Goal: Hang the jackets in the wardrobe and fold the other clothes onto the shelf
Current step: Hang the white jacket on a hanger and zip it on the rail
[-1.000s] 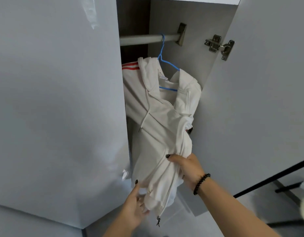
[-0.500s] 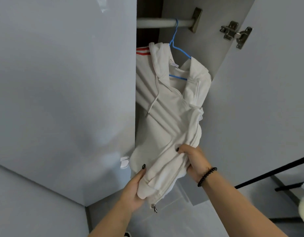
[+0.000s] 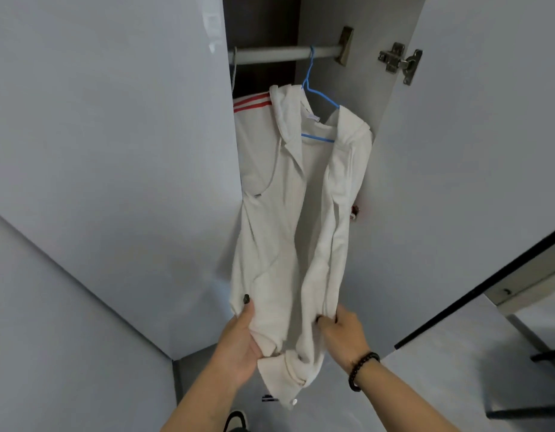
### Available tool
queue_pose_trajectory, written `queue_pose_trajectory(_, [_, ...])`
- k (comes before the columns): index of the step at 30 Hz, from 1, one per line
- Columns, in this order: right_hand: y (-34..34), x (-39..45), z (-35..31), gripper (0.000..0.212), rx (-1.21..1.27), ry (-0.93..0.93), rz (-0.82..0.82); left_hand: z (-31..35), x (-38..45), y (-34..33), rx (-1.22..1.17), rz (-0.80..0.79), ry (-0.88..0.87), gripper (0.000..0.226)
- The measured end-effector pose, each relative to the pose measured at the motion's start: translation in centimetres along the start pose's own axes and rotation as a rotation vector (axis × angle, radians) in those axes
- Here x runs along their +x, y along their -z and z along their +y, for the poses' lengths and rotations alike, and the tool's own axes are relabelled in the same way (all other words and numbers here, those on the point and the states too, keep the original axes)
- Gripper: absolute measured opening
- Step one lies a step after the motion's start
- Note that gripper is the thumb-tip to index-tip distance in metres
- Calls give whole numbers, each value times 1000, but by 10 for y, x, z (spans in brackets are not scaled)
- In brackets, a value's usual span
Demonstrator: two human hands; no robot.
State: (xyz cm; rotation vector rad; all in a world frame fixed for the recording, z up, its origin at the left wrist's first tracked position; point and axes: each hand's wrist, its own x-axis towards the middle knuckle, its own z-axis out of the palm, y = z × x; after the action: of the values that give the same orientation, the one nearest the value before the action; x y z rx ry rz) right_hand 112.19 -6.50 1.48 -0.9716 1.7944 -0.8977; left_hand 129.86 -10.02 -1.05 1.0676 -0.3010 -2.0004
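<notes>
Both hands now sit lower and wider apart on the hem than half a second ago, and the cream jacket (image 3: 288,232) hangs longer and flatter between them instead of bunched. At lower centre of the frame, the left hand (image 3: 242,344) grips the left bottom edge, thumb laid over the front of the cloth. Just right of it, the right hand (image 3: 344,333), a dark bead bracelet (image 3: 362,371) on its wrist, curls its fingers round the right front edge. From there the jacket runs up to a blue hanger (image 3: 320,120) hooked on the wardrobe rail (image 3: 279,54) at upper centre. Behind its left shoulder shows a white garment with red stripes (image 3: 253,104). Grey wardrobe doors (image 3: 108,151) fill both sides, a metal hinge (image 3: 401,62) at upper right. A shoe toe (image 3: 235,420) peeks in at bottom centre.
</notes>
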Motion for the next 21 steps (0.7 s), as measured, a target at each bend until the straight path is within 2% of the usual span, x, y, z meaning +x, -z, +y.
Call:
queue_pose_trajectory(4, [11, -12, 6, 22, -4, 84, 99, -3, -13, -8, 135, 164, -102, 47])
queue_pose_trajectory(7, [18, -19, -4, 23, -70, 172, 132, -7, -22, -11, 194, 186, -130, 50])
queue_pose_trajectory(9, [22, -23, -9, 20, -224, 260, 120, -8, -29, -11, 209, 135, -111, 57])
queue_pose_trajectory(11, [26, -27, -12, 13, -499, 372, 142, -8, -35, -11, 184, 41, -48, 61])
queue_pose_trajectory(12, [26, -30, -13, 15, -619, 412, 170, -8, -38, -10, 147, -16, -12, 57])
queue_pose_trajectory(14, [26, -35, -13, 19, -703, 439, 222, -10, -43, -9, 58, -111, 52, 46])
queue_pose_trajectory(16, [24, -40, -9, 18, -640, 428, 227, -11, -45, -9, 39, -127, 93, 48])
queue_pose_trajectory(18, [23, -42, -4, 19, -504, 373, 227, -11, -45, -9, 75, -70, 130, 58])
queue_pose_trajectory(21, [25, -41, -2, 38, -218, 194, 230, -7, -45, -11, 166, 11, 192, 54])
